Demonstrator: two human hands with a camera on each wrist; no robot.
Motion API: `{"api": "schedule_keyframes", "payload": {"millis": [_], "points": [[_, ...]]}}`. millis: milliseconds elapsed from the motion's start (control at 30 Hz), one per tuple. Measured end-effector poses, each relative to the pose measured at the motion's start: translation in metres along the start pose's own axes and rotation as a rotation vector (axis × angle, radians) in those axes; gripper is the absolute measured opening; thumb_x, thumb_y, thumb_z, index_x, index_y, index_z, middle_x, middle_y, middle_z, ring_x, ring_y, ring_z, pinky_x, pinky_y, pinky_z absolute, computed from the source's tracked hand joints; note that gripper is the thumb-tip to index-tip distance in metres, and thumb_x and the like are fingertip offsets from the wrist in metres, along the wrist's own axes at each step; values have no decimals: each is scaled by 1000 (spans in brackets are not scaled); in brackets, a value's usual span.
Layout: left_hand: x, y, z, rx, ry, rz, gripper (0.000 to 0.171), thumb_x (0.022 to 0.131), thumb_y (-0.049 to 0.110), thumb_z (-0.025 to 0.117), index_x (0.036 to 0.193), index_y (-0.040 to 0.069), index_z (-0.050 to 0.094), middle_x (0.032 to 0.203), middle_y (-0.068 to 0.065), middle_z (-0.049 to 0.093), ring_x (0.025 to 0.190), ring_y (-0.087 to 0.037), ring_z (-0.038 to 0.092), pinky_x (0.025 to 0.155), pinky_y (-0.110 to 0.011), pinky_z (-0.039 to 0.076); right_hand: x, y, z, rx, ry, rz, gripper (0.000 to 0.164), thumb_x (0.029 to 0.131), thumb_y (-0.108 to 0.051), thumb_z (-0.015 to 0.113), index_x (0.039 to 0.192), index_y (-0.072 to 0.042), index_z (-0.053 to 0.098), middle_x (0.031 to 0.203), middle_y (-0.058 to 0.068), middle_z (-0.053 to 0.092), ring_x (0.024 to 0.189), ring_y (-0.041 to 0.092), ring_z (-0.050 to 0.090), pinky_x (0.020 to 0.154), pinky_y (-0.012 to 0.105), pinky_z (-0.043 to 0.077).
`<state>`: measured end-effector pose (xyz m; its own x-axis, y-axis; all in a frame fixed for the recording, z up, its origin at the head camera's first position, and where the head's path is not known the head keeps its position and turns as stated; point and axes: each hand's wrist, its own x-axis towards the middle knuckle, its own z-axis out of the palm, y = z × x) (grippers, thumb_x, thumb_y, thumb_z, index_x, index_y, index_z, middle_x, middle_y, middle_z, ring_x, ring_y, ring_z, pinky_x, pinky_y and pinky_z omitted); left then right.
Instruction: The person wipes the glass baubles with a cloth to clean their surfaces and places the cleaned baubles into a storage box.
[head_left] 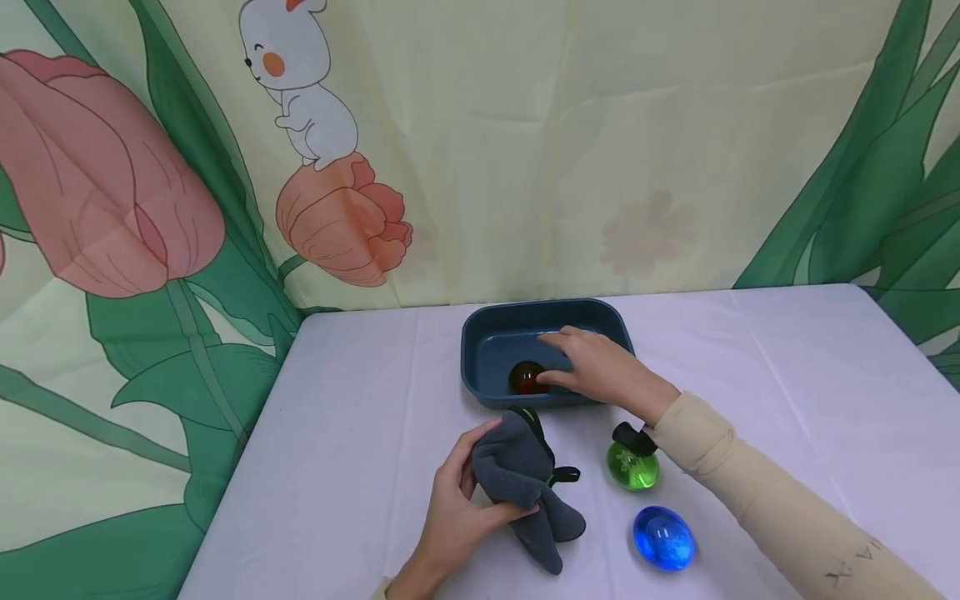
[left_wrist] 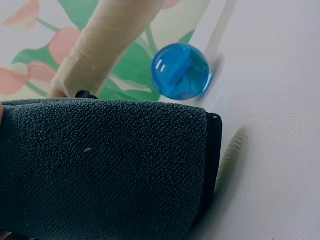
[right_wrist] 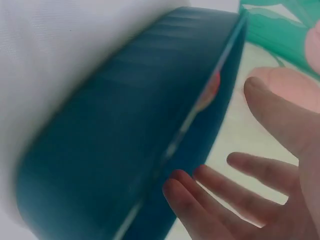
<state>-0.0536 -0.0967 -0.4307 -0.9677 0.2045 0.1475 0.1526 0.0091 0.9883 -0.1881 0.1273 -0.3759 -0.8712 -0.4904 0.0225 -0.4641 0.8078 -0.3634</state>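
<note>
My left hand (head_left: 459, 504) grips a folded dark grey cloth (head_left: 513, 467) with a black edge and a small black loop, above the table's near middle. In the left wrist view the cloth (left_wrist: 105, 165) fills the lower left. My right hand (head_left: 600, 367) is over the blue tray (head_left: 480, 329), fingers spread and holding nothing. A dark red glass ball (head_left: 527, 378) lies in the tray, close to the right thumb. In the right wrist view, part of the red ball (right_wrist: 209, 92) shows past the tray rim, apart from the right hand (right_wrist: 260, 175).
A green glass ball (head_left: 632, 467) sits right of the cloth, partly under the black wrist strap (head_left: 634, 438) in the head view. Nearer me is a blue glass ball (head_left: 664, 538). The white-covered table (head_left: 352, 433) meets a printed curtain (head_left: 510, 167) behind.
</note>
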Motion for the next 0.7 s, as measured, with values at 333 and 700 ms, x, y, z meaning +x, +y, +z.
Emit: {"api": "schedule_keyframes", "payload": {"millis": [333, 700], "points": [[3, 1, 2, 23, 6, -12, 85, 69, 11, 91, 142, 25, 50, 139, -1, 56, 125, -20, 58, 107, -26, 46, -26, 6, -10, 18, 83, -116, 56, 89, -29, 75, 136, -4, 59, 126, 16, 61, 103, 28, 67, 86, 42, 59], [4, 3, 4, 21, 6, -31, 87, 67, 9, 92, 142, 26, 51, 139, 0, 57, 125, -19, 58, 107, -26, 46, -59, 17, -13, 46, 19, -189, 50, 91, -33, 73, 135, -12, 61, 126, 5, 62, 109, 23, 66, 88, 39, 59]]}}
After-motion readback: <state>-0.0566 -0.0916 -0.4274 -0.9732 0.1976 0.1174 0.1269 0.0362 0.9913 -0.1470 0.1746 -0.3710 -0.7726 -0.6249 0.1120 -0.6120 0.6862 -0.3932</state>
